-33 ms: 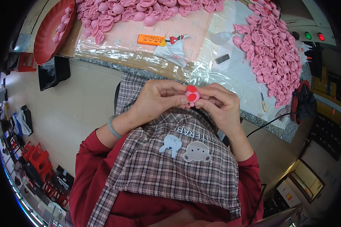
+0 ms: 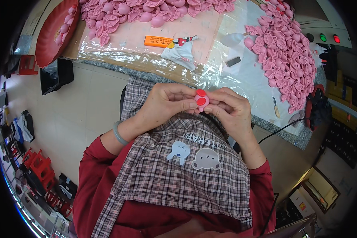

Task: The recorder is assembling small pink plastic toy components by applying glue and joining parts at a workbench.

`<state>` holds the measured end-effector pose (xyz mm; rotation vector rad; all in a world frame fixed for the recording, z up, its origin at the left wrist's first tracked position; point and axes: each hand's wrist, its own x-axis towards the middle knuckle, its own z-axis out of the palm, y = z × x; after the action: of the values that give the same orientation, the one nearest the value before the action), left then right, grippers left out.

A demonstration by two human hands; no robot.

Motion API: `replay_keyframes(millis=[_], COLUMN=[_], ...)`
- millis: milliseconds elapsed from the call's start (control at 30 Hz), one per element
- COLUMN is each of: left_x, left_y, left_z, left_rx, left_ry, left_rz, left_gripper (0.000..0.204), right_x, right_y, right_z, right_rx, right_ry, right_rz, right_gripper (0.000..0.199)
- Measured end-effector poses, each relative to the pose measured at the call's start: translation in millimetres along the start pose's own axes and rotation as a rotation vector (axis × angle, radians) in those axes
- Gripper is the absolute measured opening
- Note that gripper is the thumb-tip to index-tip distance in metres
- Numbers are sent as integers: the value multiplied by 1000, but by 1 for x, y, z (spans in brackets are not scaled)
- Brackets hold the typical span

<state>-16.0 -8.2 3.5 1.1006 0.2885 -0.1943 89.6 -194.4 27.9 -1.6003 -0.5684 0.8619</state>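
Pink rubber piece [image 2: 201, 100] with two red round caps sits pinched between both hands, above the lap and just short of the tabletop [image 2: 242, 79] edge — held close, seemingly for fine fingerwork. The left hand [image 2: 166, 104] curls shut around its left side; the right hand [image 2: 230, 108] closes on the other. Heaps of pink pieces [image 2: 285, 51] crowd the far tabletop — open room lies between them, around an orange box [image 2: 158, 41].
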Motion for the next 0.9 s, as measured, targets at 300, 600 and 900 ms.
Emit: replay_keyframes(millis=[300, 600, 900], left_x=[2, -2, -5], left_y=[-5, -2, -1], left_z=[2, 6, 3], left_rx=[49, 60, 238], left_ry=[65, 68, 43], left_rz=[61, 99, 145], left_gripper=[26, 28, 27], right_x=[4, 2, -2], right_y=[1, 6, 6], right_z=[3, 8, 7], right_rx=[-122, 120, 109], right_ry=[37, 47, 15], right_rz=[-61, 28, 9], right_gripper=[30, 29, 26])
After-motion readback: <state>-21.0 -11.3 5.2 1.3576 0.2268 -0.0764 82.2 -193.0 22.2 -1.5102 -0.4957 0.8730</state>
